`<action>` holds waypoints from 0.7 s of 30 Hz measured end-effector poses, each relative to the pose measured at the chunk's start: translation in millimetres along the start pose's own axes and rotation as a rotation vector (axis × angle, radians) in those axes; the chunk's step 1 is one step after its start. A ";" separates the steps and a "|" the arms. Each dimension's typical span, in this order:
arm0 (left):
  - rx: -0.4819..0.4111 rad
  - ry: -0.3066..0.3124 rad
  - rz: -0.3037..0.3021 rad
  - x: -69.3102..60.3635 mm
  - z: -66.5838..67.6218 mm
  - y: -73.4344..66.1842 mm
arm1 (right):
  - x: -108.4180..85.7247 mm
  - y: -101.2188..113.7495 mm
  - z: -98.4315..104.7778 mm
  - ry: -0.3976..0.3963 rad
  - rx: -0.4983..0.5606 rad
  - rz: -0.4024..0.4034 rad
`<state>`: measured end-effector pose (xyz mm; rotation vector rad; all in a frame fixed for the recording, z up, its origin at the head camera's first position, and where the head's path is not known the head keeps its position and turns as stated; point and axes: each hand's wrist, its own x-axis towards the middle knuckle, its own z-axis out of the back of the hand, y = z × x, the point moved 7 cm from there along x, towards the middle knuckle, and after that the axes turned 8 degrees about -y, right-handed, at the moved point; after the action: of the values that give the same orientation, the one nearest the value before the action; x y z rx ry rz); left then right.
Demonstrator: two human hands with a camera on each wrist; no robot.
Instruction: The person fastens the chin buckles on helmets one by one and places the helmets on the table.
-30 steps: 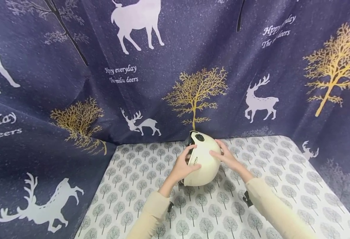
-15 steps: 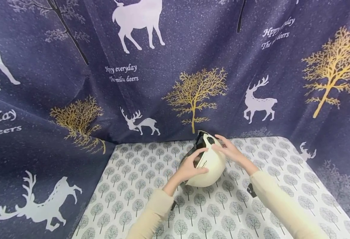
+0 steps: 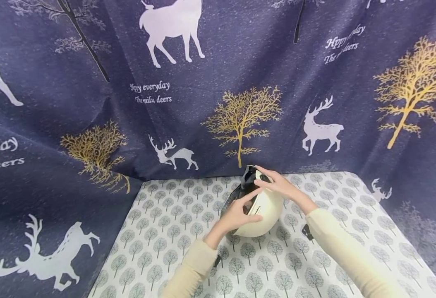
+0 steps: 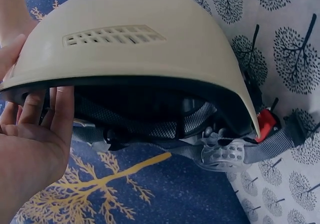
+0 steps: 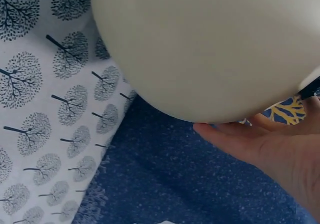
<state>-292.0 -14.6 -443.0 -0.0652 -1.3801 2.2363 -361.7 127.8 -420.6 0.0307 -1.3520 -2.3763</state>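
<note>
A cream helmet (image 3: 270, 213) is tilted on its side, its dark opening facing left. My left hand (image 3: 234, 215) grips the near rim, thumb on the outer shell and fingers tucked inside, as the left wrist view shows. Higher up, my right hand (image 3: 280, 185) holds the front end beside the dark visor (image 3: 248, 177), its thumb near the rim and fingers over the far side. In the left wrist view, grey chin straps (image 4: 272, 149) with a red buckle piece (image 4: 266, 123) hang below the rim, near a clear adjuster (image 4: 222, 153). Whether the helmet touches the table is hard to tell.
A white cloth with grey trees (image 3: 166, 240) covers the table. Behind and at the left hangs a dark blue curtain (image 3: 210, 136) with deer and golden trees, close to the helmet. Small black wrist devices (image 3: 307, 231) sit under the sleeves.
The helmet has turned, showing more of its opening and visor, and shifted slightly right. My left hand moved right with it; my right hand slid from the shell to the front end near the visor.
</note>
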 end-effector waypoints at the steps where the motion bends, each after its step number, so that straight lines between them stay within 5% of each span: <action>1: 0.004 0.002 -0.003 -0.4 -1.0 -0.1 | 0.3 1.7 0.4 -0.002 -0.004 0.007; 8: -0.011 0.010 -0.020 -1.4 -7.9 -0.8 | -1.8 -4.2 8.7 -0.044 -0.105 -0.041; 21: -0.064 -0.031 -0.033 -6.9 -10.0 6.0 | -13.6 -22.0 20.2 -0.098 -0.049 -0.117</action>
<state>-285.4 -11.6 -454.4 -0.0296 -1.4584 2.1749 -360.9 159.1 -430.6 -0.0211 -1.3698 -2.5380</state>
